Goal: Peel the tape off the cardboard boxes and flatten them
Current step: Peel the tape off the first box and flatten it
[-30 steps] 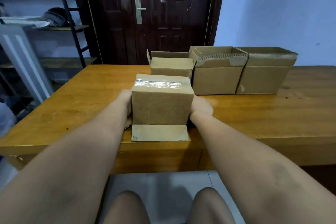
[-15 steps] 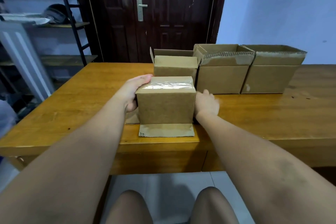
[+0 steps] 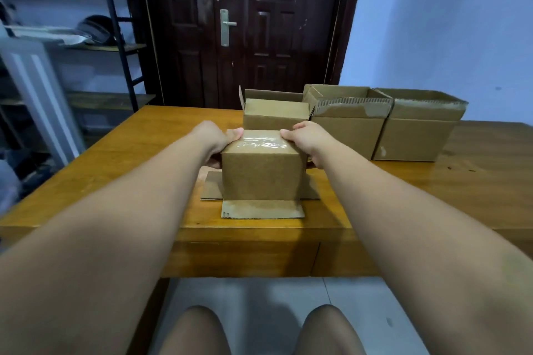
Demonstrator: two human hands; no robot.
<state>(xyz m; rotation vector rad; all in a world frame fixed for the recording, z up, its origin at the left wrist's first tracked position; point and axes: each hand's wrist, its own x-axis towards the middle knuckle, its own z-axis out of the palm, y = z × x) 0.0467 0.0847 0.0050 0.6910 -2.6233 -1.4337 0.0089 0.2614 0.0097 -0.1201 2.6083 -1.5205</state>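
Observation:
A small brown cardboard box (image 3: 262, 176) stands upside down near the front edge of the wooden table (image 3: 121, 170), its lower flaps splayed flat on the wood. Clear shiny tape (image 3: 261, 143) runs across its top face. My left hand (image 3: 215, 138) grips the box's upper left edge, thumb on the tape. My right hand (image 3: 310, 138) grips the upper right edge, thumb on the top face. Behind stand three open boxes: a small one (image 3: 275, 114), a middle one (image 3: 347, 127) and a right one (image 3: 418, 130).
A dark wooden door (image 3: 248, 26) is behind the table. A black metal shelf rack (image 3: 115, 37) with items stands at the left. White floor tiles and my knees (image 3: 259, 331) show below the table's front edge.
Both hands have risen from the box's lower sides to its top edges, thumbs now on the taped face. The box sits slightly farther from the table edge, side flaps now showing.

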